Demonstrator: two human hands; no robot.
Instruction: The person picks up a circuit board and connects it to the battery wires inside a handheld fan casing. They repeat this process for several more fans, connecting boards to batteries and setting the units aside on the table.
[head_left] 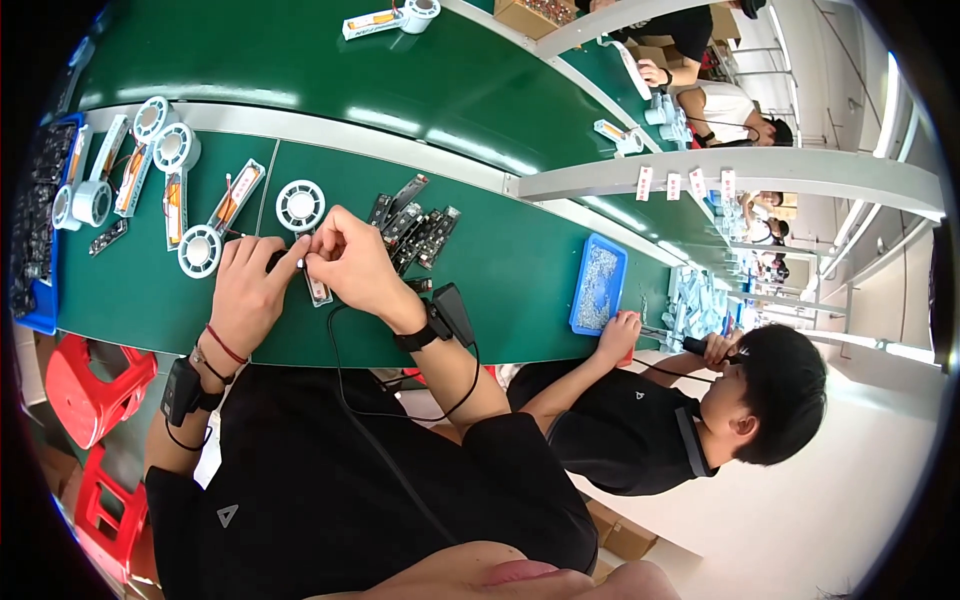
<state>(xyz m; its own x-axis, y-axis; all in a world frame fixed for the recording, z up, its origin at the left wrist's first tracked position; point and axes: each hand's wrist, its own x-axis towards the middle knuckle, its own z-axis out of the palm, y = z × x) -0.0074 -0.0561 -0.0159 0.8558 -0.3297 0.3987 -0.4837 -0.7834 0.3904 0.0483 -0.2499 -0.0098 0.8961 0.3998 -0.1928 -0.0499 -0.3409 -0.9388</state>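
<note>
In front of me lies a light blue handheld fan housing [301, 206] with a round white grille, its handle running toward me under my fingers. My left hand [250, 285] is closed at the handle's left side, index finger reaching to its middle. A small dark piece shows beside that finger, too covered to name. Thumb and index finger of my right hand [352, 262] pinch together over the handle; what is between the tips is hidden. Just right of my right hand is a pile of narrow black circuit boards [425, 235].
Several open fan housings [200, 250] with orange batteries lie on the left. A blue bin [42, 318] of dark boards stands at the far left. Right, a blue tray [578, 318] of small metal parts sits near a co-worker [640, 435]. Red stools [100, 390] stand below the green table.
</note>
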